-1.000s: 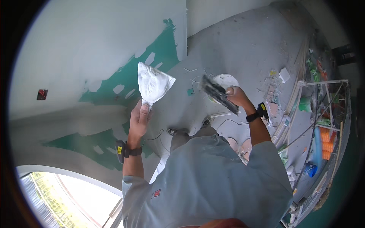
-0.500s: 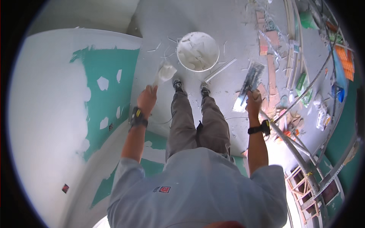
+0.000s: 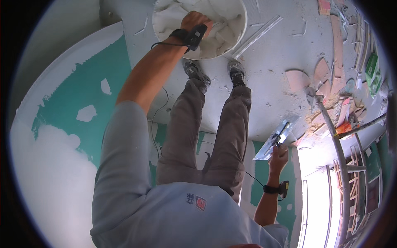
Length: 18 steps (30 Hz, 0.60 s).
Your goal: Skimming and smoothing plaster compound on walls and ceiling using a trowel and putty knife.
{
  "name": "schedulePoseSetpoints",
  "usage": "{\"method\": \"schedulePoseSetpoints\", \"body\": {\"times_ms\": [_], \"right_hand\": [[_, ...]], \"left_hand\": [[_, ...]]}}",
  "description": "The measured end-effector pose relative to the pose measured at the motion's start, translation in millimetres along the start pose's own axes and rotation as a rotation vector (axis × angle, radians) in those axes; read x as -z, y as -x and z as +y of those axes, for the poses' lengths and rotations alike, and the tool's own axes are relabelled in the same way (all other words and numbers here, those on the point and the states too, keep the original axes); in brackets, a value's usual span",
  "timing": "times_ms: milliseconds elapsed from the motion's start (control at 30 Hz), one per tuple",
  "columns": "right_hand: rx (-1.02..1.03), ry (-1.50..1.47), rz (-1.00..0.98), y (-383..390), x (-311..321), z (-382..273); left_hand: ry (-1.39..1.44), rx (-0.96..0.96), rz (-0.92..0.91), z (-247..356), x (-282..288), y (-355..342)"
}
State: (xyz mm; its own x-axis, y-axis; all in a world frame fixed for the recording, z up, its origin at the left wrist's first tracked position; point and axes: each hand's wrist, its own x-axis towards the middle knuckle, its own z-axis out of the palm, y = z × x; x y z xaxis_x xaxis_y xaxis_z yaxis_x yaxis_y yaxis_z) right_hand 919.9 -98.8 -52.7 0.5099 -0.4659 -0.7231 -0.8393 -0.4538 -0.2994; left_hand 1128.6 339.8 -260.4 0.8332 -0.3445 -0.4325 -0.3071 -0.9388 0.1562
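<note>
My left hand is over the white bucket, its fingers closed. The putty knife it grips is mostly hidden by the hand and the compound. Lumpy white joint compound lies inside the bucket. At the right, my right hand is wrapped round the handle of a flat steel plastering trowel. The trowel's blade is tilted and held out beside my right leg, well apart from the bucket.
Close by the bucket lies a perforated white strip. Broken board pieces litter the floor at right, near a metal scaffold frame. To the left rises a green board wall, partly coated white. A thin cable hangs beside my left leg.
My left hand has moved forward and right, from beside the bucket to over it, taking the loaded putty knife along. The trowel in my right hand is lower in view. The view has shifted.
</note>
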Motion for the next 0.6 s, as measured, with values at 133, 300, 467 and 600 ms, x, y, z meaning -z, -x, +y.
{"method": "schedulePoseSetpoints", "body": {"times_ms": [133, 300, 467, 600], "right_hand": [[-0.054, -0.031, -0.02, 0, -5, 6], [-0.054, -0.011, -0.054, -15, -4, 11], [-0.025, 0.051, -0.071, -27, -3, -24], [-0.153, 0.056, -0.081, -19, 6, -69]], "left_hand": [[0.017, -0.029, -0.105, 9, 14, -8], [0.099, -0.002, -0.23, -15, 40, -10], [0.259, 0.001, -0.048, -41, 38, 25], [0.333, 0.07, -0.062, -37, 56, 62]]}}
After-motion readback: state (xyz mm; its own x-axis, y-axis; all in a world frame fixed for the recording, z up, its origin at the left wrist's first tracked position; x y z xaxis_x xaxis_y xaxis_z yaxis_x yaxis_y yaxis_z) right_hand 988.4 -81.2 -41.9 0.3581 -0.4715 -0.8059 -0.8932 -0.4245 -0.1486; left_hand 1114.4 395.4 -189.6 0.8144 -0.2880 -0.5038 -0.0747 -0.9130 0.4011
